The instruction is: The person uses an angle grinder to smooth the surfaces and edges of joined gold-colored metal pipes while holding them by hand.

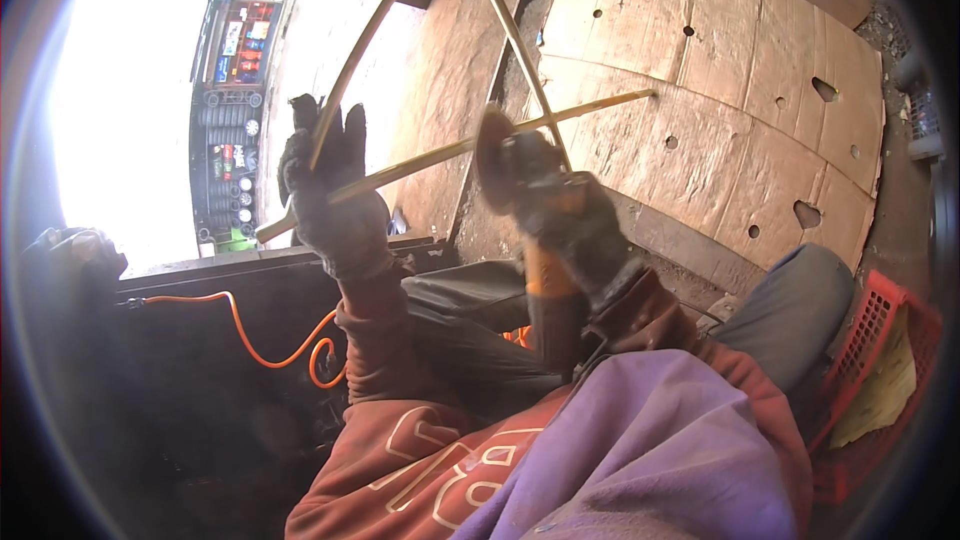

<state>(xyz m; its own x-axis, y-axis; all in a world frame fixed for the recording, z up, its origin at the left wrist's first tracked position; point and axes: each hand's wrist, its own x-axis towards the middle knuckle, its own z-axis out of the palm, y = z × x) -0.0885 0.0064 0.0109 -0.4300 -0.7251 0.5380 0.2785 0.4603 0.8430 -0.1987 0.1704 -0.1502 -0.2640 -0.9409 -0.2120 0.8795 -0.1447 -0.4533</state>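
My left hand (pixel 343 215), in a dark, worn work glove, grips a gold-coloured metal frame (pixel 430 159) made of thin bars. Two bars of it meet near the top of the view and spread downward; a third crosses them at a slant. Some fingers of that hand point up beside the left bar. In my gloved right hand (pixel 583 230) is an orange and black angle grinder (pixel 553 285), held with its body hanging down. Its disc (pixel 491 158), blurred, is right at the crossbar; whether they touch I cannot tell.
Flattened cardboard (pixel 720 90) with holes lies on the ground ahead. A red plastic crate (pixel 870 340) stands at my right. At left, an orange cord (pixel 237 320) runs along a dark surface (pixel 200 390). Shelves of goods (pixel 230 120) stand across a bright outdoor area.
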